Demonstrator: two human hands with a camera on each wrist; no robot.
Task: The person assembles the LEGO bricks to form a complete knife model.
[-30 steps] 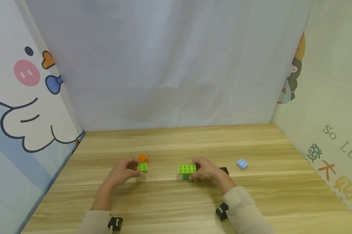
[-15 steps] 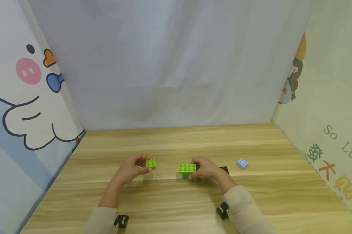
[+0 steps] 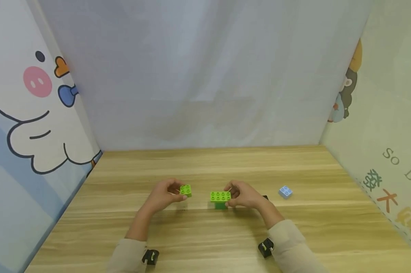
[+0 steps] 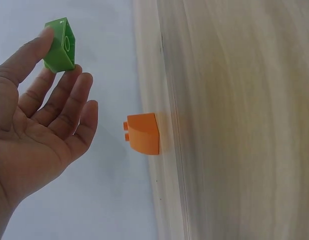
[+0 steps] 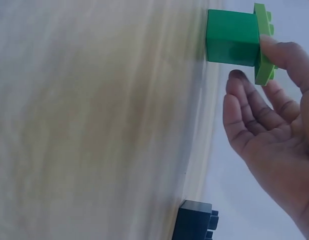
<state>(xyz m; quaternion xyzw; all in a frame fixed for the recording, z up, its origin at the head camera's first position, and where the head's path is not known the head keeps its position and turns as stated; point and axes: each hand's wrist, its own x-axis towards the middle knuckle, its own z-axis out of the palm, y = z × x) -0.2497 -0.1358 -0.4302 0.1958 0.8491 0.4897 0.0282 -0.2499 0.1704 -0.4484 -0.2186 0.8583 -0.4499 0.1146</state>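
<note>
My left hand (image 3: pixel 164 195) pinches a lime-green toy building brick (image 3: pixel 186 190) between thumb and fingertips. In the left wrist view its hollow underside shows, and it is held up off the table. To the right of it, my right hand (image 3: pixel 244 195) has thumb and fingers at the right end of a flat lime-green brick (image 3: pixel 220 196) with two rows of studs. That flat brick sits on top of a darker green block (image 5: pixel 232 37), which stands on the table and is narrower than the brick above. The left hand's lower fingers are spread loosely in the left wrist view.
An orange brick with a curved side (image 4: pixel 143 134) stands on the wooden table (image 3: pixel 205 235), hidden behind my left hand in the head view. Beyond my right wrist is a black brick (image 5: pixel 193 221), and a light blue brick (image 3: pixel 285 192) lies farther right. Printed curtains surround the table.
My left hand has carried the small lime-green brick rightward, away from the orange brick and closer to the green stack. The right hand has stayed at the stack.
</note>
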